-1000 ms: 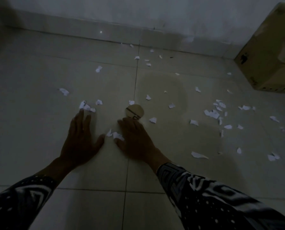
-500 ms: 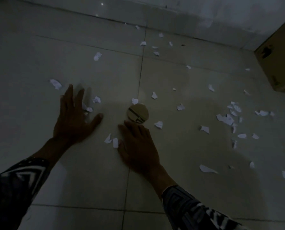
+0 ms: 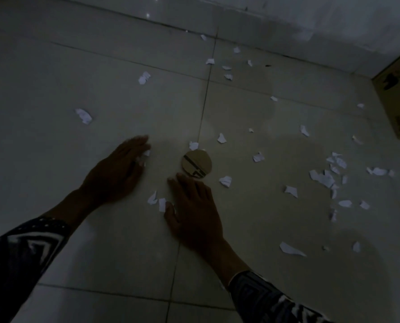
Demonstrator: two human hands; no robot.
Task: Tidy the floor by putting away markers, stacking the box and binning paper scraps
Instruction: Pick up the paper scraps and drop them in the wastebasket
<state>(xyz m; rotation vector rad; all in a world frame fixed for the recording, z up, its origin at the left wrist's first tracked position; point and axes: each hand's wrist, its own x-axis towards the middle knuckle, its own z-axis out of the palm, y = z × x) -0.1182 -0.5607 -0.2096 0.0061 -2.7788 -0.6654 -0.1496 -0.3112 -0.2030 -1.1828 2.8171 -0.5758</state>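
Note:
Several white paper scraps (image 3: 323, 178) lie scattered over the dim tiled floor, thickest at the right. My left hand (image 3: 117, 173) lies flat on the floor with straight fingers, its fingertips over a few scraps (image 3: 146, 154). My right hand (image 3: 194, 210) rests flat too, two scraps (image 3: 158, 201) beside its thumb. A round cardboard disc (image 3: 196, 163) with dark stripes sits just beyond my right fingertips. A brown cardboard box (image 3: 397, 99) stands at the right edge. No markers are visible.
The white wall and its skirting (image 3: 264, 22) run along the top. More scraps (image 3: 84, 115) lie apart at the left and near the wall. The scene is very dark.
My left hand has slid rightward over the scraps near the disc. The view has tilted down and shifted, pushing the box toward the right edge. My right hand stays put.

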